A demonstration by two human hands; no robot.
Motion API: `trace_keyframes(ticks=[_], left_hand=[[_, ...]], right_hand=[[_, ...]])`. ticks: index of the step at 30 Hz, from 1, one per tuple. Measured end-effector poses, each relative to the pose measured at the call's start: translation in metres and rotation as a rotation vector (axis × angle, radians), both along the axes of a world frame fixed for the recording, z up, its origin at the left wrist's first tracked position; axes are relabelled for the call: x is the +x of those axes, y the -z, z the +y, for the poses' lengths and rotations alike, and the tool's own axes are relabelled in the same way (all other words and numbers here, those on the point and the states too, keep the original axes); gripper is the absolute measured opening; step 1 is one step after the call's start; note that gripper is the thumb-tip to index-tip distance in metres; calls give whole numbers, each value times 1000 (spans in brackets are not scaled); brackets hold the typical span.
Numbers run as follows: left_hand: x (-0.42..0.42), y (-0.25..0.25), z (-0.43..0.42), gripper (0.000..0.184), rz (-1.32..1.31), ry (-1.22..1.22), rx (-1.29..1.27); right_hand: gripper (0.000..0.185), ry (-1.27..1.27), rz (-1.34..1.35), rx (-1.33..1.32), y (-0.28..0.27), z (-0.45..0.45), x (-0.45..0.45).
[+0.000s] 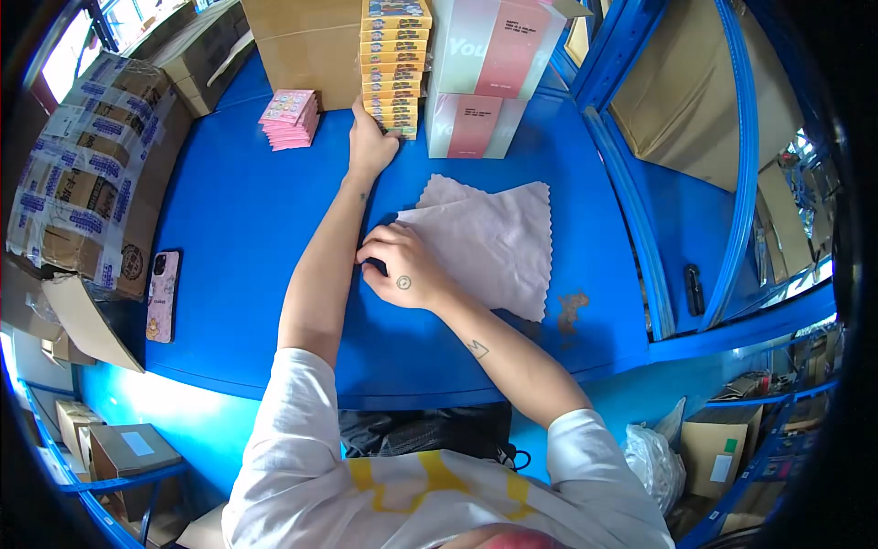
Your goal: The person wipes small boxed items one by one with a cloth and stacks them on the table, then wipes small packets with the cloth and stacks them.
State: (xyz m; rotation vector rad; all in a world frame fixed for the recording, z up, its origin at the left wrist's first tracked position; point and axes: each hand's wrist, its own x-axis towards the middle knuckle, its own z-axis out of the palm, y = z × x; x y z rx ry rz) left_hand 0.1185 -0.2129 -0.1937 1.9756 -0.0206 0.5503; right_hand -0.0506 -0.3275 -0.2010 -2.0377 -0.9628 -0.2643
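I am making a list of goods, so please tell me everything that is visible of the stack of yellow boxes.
The stack of yellow boxes is a tall column of flat packs, apparently printed card, with multicoloured print too small to read. It stands upright, slightly uneven, on the blue table, between a brown carton and pale, pink-banded boxes; the frame crops its top. The left hand is at its lower left side, seemingly touching it.

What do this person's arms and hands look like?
Short white sleeves; left hand and right hand bare. The right has a round mark on its back, its forearm an angular outline; a small dark mark sits near the left wrist.
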Motion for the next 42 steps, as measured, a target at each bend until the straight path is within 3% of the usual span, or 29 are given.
trace_keyframes(ticks=[5,9,20,24,26,27,31,32,34,42], left_hand=[[-2,0,2,75,-12,9,16],[-2,3,6,65,-104,96,-226],[3,0,15,63,83,87,-138],[22,28,20,61,-467,-287,181],[-6,-10,17,48,-703,-346,103],[-11,-25,21,48,-702,-340,111],[-33,-94,27,20,-460,145,-126],[-32,-111,26,20,-459,140,-127],[-25,-135,21,23,-195,655,-458],[-5,-144,-1,29,-145,466,-462]], right_hand=[[12,-5,8,0,1,0,1],[12,-8,14,-3,-2,-2,-1],[12,-17,-2,3,0,-1,0],[11,-6,3,-23,0,-1,1],[11,2,-8,-18,-1,-2,3],[11,8,-16,-17,0,-1,3],[11,13,-27,-19,2,-2,0],[11,9,-33,-20,1,-2,1],[11,3,-51,-26,0,-4,1],[10,22,-63,3,3,-3,0]])
